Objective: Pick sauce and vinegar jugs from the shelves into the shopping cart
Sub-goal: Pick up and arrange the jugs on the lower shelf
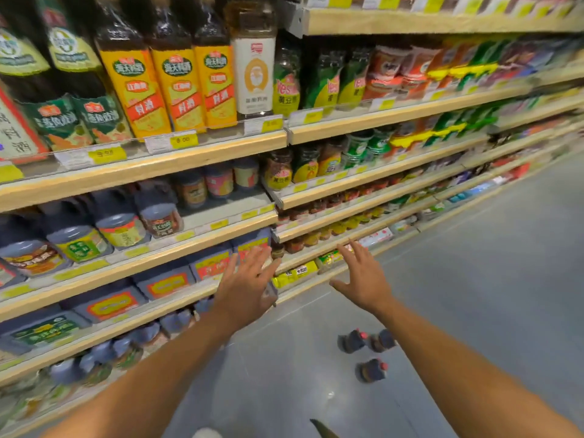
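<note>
Both my arms stretch out toward the shelving. My left hand (pixel 248 284) is spread open in front of the third shelf, near a row of dark jugs with red and orange labels (pixel 210 263). My right hand (pixel 363 278) is also open, fingers apart, hovering over the aisle floor beside the lower shelves, holding nothing. Three small dark jugs with red caps (pixel 352 341) (pixel 382 339) (pixel 371 370) stand on the grey floor below my right hand. More dark jugs (pixel 118 222) fill the shelf above. No shopping cart is in view.
Tall dark bottles with yellow labels (pixel 177 86) line the upper shelf. Jars and packets (pixel 328 159) fill the shelves running off to the right. Wooden shelf edges (pixel 158 162) carry yellow price tags. Grey aisle floor (pixel 489 279) opens to the right.
</note>
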Available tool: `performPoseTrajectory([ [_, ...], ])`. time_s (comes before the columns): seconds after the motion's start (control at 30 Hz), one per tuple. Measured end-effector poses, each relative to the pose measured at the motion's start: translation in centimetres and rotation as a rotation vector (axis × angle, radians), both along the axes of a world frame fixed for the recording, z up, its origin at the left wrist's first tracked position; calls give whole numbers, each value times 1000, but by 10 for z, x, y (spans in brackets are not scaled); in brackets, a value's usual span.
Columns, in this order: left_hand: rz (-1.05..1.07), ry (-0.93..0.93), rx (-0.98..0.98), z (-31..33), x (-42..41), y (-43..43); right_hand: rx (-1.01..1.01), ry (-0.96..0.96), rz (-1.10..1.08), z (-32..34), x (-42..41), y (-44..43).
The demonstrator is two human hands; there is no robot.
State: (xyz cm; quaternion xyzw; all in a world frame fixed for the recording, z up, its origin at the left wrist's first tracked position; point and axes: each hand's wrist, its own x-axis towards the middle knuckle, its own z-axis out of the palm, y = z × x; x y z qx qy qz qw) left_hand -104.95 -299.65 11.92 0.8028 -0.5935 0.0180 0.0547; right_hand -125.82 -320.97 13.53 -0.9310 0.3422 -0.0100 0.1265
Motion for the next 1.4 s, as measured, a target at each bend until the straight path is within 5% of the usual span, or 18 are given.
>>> performPoseTrajectory([
  [0.37,-223,11,122,-12,-111,-99,89,40,-320,-16,-171,-46],
  [0.77,-445,0,233,-63,-105,-265,232,103,-587,-81,-208,-121],
  [1.2,-657,-28,502,-175,-125,-398,476,124,-854,-194,-249,-183],
  [1.4,-658,59,613,-290,-156,-421,607,157,-871,-309,-276,-212],
])
